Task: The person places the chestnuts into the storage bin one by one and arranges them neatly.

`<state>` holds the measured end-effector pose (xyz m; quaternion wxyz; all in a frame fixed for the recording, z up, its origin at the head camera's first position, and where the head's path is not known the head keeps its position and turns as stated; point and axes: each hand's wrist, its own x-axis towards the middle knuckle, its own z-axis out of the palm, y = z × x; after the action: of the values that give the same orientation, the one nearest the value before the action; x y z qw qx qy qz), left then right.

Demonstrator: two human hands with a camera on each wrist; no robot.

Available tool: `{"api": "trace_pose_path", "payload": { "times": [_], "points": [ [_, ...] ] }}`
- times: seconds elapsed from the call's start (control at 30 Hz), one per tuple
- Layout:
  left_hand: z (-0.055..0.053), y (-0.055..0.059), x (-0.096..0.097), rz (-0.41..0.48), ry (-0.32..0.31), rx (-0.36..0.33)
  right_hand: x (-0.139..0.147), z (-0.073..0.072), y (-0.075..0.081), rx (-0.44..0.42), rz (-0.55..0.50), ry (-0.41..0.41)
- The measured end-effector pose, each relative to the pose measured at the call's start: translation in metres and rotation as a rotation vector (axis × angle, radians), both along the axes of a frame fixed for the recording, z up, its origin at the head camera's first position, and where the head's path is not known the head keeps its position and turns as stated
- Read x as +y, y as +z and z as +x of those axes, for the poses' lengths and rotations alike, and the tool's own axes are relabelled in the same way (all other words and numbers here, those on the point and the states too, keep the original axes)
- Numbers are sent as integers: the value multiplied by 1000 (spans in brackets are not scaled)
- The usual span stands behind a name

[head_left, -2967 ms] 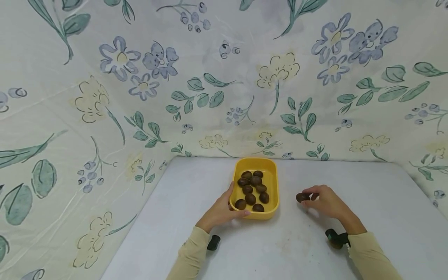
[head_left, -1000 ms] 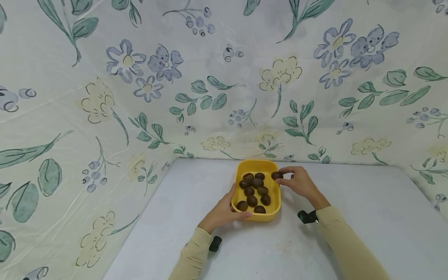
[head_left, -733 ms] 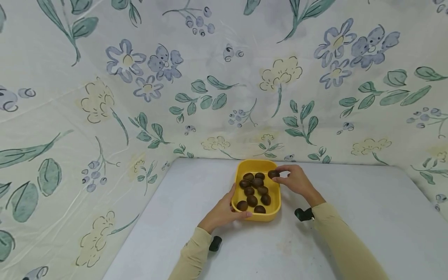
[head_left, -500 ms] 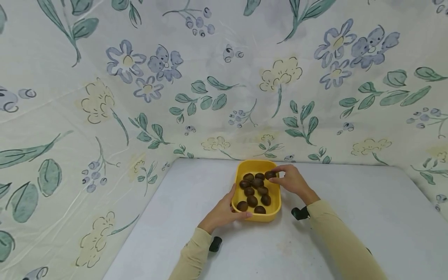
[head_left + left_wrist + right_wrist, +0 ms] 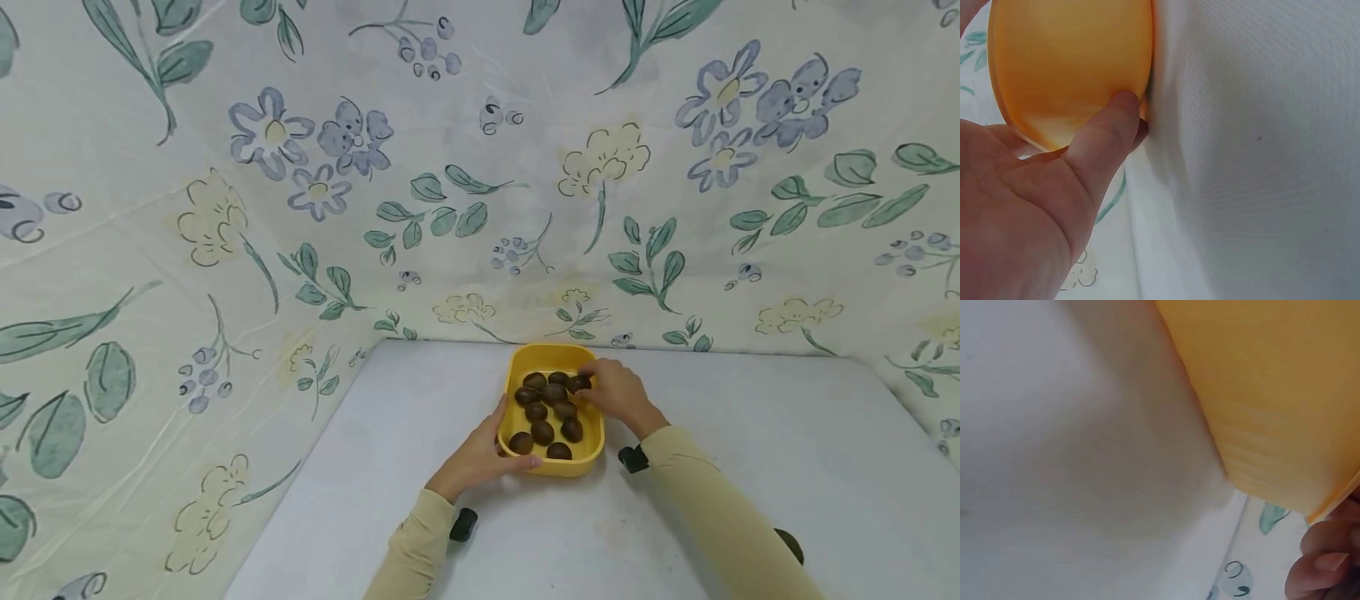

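A yellow tray [image 5: 551, 468] with rounded corners stands on the white table, holding several dark brown, egg-shaped pieces [image 5: 542, 432] that look like nuts or small fruit. My left hand [image 5: 471, 454] grips its near left corner, thumb along the front wall and fingers round the left side. In the left wrist view the thumb [image 5: 1107, 134] presses on the yellow wall. My right hand [image 5: 617, 390] reaches over the right rim and pinches a brown egg-shaped piece [image 5: 578, 383] low among the others. The right wrist view has curled fingers [image 5: 1322, 565] past the rim, the piece hidden.
Another dark brown rounded piece [image 5: 789, 546] lies on the white table [image 5: 570, 542], partly behind the right sleeve. Black wrist cameras [image 5: 463, 525] sit beneath both forearms. A flower-printed cloth [image 5: 450, 125] hangs behind and to the left of the table.
My right hand has carried the brown piece from the table leftward over the tray's rim and lowered it inside. The left hand keeps its grip. A piece behind the right sleeve has come into view.
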<state>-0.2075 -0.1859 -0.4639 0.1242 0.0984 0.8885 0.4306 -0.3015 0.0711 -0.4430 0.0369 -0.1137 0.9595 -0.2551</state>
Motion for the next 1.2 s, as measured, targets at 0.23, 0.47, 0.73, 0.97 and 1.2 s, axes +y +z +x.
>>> {"api": "trace_pose_path", "payload": {
  "times": [0.23,0.47,0.73,0.97,1.2],
  "points": [
    [1,0,0,0,5,-2,-8,-2,3,18,106,2],
    [0,-4,-1,1,-1,-1,-12,-6,2,6,141,-12],
    [0,-6,-1,-5,5,6,-16,-7,1,-17,176,-27],
    [1,-5,-1,-10,4,13,-19,-8,0,-20,207,-40],
    [0,-7,-1,-11,14,8,-22,-8,-2,-29,239,-50]
  ]
}}
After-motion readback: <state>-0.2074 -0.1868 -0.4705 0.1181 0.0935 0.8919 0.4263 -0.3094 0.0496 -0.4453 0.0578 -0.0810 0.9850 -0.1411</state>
